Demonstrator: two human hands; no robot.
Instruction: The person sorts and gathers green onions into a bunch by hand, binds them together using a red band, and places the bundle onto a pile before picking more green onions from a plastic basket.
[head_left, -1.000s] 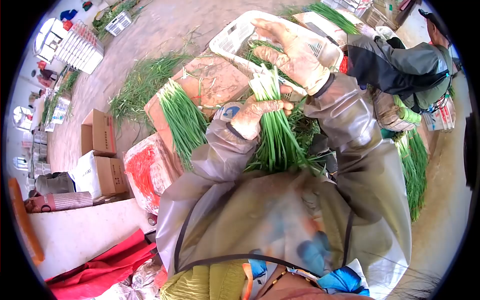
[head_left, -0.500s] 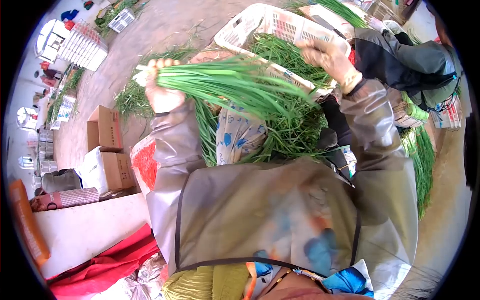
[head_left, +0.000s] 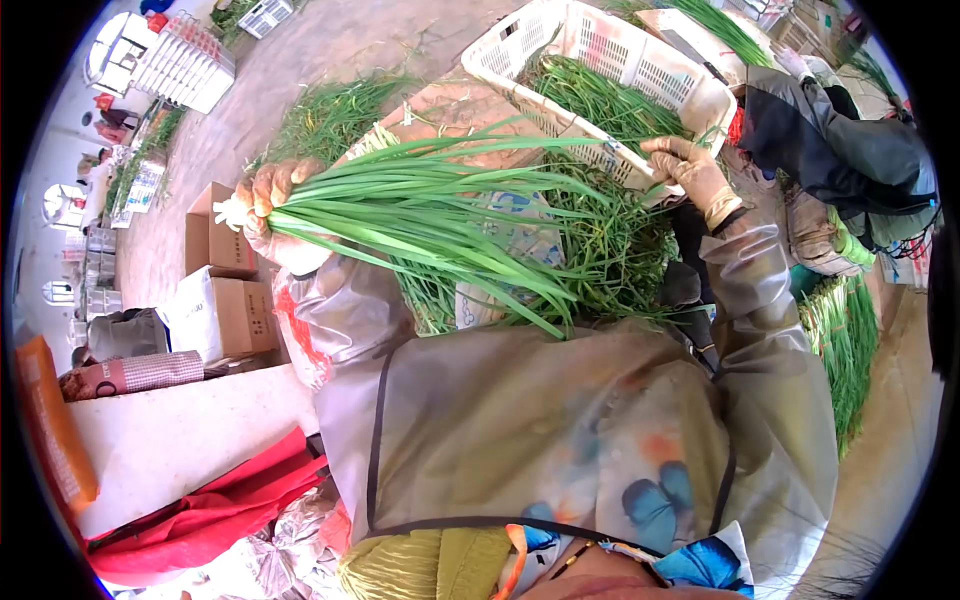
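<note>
At the left, my gloved left hand (head_left: 278, 205) is closed round the white root end of a bunch of green chives (head_left: 430, 215). The long leaves fan out to the right, across the front of my apron. My gloved right hand (head_left: 692, 178) is up beside the near right corner of a white plastic crate (head_left: 690, 80), clear of the bunch. Its fingers are curled in; whatever they may pinch is too small to make out. Below the bunch, loose leaves (head_left: 620, 245) lie heaped beside a patterned cloth (head_left: 520, 225).
More chives lie on a board (head_left: 465, 110) ahead and in the crate. Cardboard boxes (head_left: 245, 315) stand at the left, near a white surface (head_left: 190, 420). Another person's dark-clothed legs (head_left: 840, 130) are at the right, above a stack of chives (head_left: 845, 350).
My left hand has moved left and slightly down with the chives, whose leaves now spread wider. My right hand has shifted slightly right and down on the picture. The view has shifted too.
</note>
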